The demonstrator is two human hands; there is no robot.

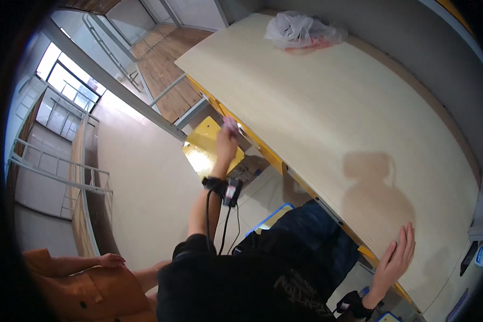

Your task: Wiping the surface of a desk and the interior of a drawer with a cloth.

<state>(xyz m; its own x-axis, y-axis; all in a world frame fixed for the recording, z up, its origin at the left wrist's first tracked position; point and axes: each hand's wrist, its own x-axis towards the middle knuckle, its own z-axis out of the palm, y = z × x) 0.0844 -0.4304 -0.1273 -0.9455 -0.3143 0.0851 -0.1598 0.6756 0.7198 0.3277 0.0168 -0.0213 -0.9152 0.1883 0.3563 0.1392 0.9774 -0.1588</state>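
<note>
My left hand (226, 145) is closed around a crumpled pink item, perhaps a cloth (230, 124), at the yellow front edge of a long pale wood-grain desk (306, 108). Below that hand stands a stool with a yellow seat (201, 141). My right hand (396, 255) lies palm down on the desktop near its front edge at the lower right, holding nothing, its fingers extended. Both wrists wear black straps; a small device with cables sits on the left one. A shadow falls on the desktop beside my right hand.
A clear plastic bag (302, 32) with something reddish lies at the desk's far end. A person in orange (88, 294) is at the lower left. Another stool, blue-rimmed (271, 219), stands by my legs. Metal bunk frames (60, 169) line the left side. A grey post (116, 80) crosses the upper left.
</note>
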